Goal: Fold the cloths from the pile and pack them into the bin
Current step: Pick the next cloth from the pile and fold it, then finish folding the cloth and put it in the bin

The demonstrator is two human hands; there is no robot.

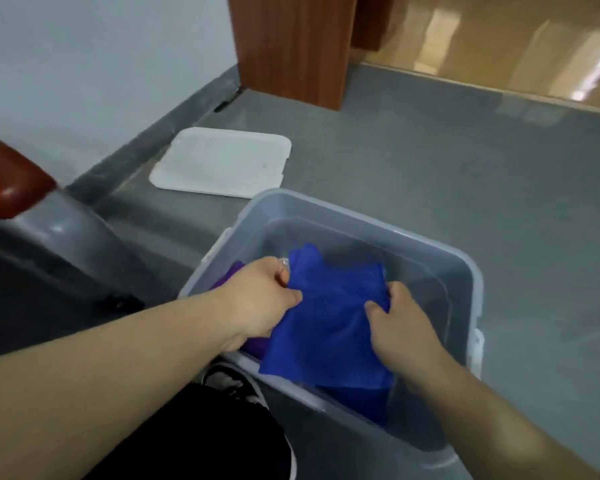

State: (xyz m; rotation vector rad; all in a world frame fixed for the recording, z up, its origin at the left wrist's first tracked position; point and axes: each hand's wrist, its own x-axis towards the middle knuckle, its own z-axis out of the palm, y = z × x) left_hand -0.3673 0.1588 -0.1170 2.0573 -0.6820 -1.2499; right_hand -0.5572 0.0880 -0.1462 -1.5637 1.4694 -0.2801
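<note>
The bin [476, 292] was see-through plastic, smooth & a bit cloudy. In it the blue cloth [329, 323] looked soft, fuzzy & matt. The purple cloth [255, 347] under it was matt too. Behind the bin the lid [222, 161] was smooth white plastic. The floor [430, 161] round the bin was grey, smooth w/ a dull shine. Far behind, the post [291, 46] was lined brown wood. Left of the bin the armrest [7, 181] was glossy red-brown.

Nothing there could be read. The white lid [219, 161] on the floor carried one small grey mark near its right end, too faint and blurred to make out as a letter or a sign. The clear bin [361, 225] and the blue cloth [329, 306] showed no lettering I could read.
</note>
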